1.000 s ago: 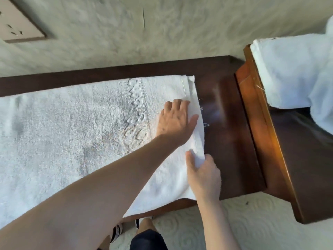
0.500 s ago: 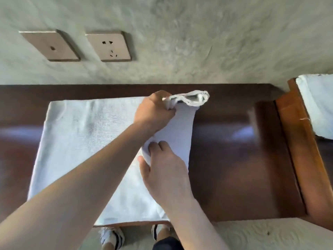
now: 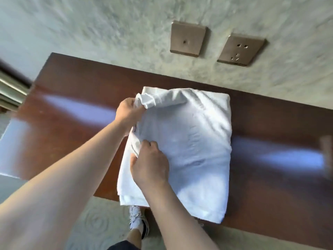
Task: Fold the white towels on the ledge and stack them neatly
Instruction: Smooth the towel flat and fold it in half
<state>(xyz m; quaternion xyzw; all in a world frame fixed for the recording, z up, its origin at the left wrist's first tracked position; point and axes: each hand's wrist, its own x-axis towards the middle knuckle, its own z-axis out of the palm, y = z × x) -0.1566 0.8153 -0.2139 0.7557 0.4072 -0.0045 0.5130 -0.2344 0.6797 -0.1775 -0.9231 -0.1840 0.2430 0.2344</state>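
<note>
Gripping towel (image 3: pixel 189 141) left edge: left hand (image 3: pixel 128 113), right hand (image 3: pixel 149 166); bare ledge (image 3: pixel 72 112) either side.

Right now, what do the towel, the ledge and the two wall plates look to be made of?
Towel: white terry-like cloth, soft and creased. Ledge: dark reddish wood or veneer, glossy, with bright reflections. Wall plates: brushed bronze-toned metal or plastic; cannot tell which.

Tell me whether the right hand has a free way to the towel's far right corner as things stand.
Probably yes. The right hand pinches the towel at its left edge, so it must first let go; the cloth between it and that corner lies bare, with nothing on it. The left hand is off to the other side.
</note>
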